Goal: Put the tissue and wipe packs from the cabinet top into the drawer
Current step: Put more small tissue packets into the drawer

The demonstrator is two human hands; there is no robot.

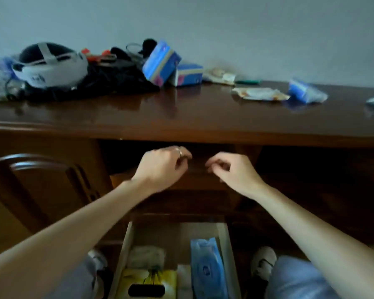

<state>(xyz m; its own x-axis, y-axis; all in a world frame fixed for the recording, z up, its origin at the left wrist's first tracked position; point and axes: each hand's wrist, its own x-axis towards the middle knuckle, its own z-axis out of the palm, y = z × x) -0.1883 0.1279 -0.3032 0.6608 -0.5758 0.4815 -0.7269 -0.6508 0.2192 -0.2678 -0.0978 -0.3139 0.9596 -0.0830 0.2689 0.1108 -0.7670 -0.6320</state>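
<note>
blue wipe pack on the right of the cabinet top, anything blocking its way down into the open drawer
Nothing visible blocks it. The blue wipe pack lies alone on the cabinet top, and the drawer below is pulled out with bare floor at its far end. Both hands, left hand and right hand, hover lower, in front of the cabinet, holding nothing.

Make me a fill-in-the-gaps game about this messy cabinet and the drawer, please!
1. The open drawer holds a yellow tissue box and a ____ wipe pack.
2. A ring sits on the ____ hand.
3. The tilted blue tissue box leans on the cabinet ____.

Missing words: blue; left; top
</note>
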